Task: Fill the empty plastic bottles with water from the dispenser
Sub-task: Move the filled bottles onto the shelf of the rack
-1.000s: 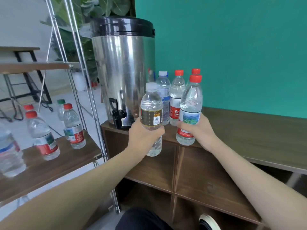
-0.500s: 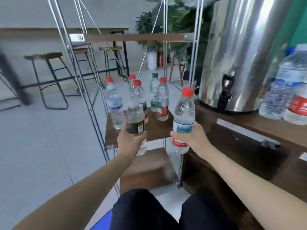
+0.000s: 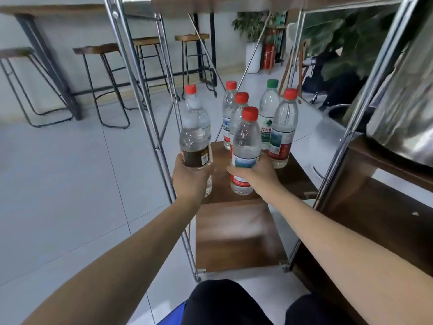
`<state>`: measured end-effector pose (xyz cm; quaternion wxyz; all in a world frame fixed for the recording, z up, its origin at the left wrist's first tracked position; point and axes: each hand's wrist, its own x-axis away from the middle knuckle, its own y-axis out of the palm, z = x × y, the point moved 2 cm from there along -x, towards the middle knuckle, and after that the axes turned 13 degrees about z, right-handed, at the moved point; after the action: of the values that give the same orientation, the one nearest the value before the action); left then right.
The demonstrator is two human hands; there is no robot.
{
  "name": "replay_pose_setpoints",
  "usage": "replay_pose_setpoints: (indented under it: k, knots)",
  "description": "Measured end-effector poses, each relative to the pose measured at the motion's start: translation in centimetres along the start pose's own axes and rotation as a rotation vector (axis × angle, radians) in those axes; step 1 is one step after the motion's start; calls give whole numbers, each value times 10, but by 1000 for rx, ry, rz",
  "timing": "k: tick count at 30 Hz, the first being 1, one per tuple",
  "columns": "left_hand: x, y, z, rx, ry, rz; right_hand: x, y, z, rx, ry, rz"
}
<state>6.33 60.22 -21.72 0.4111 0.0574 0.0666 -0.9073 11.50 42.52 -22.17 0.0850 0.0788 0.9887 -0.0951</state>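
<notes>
Hands (image 3: pixel 192 177) now carry 2 bottles (image 3: pixel 246 146) over shelf (image 3: pixel 295 181).

Standing bottles (image 3: pixel 282 127) crowd the shelf (image 3: pixel 290 174) rear; front bare.

red caps (image 3: pixel 250 113), one green cap (image 3: pixel 272 83) (dark-brown-labelled bottle (image 3: pixel 195 146))

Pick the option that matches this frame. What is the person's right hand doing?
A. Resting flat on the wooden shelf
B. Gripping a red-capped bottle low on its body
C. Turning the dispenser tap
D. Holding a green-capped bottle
B: the right hand wraps the lower body of the red-capped bottle, just in front of the bottles standing on the wooden shelf; the green-capped bottle stands untouched behind.
</notes>
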Motion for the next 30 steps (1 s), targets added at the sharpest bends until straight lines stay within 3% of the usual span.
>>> replay_pose_setpoints:
  k: [11, 16, 20, 25, 30]
  knots:
    - [6, -3, -6, -155, 12, -34, 5, -3, 2, 100, -66, -33]
    - [34, -18, -6, -292, 89, -116, 35, -43, -7, 278, -34, -138]
    - [70, -25, -8, -461, 112, -240, 74, -84, -15, 591, -126, -160]
    - [144, -11, 33, -680, 457, -486, 126, -155, -31, 1010, -331, -138]
    - [229, 20, 94, -771, 901, -666, 166, -248, -47, 1267, -444, 54]
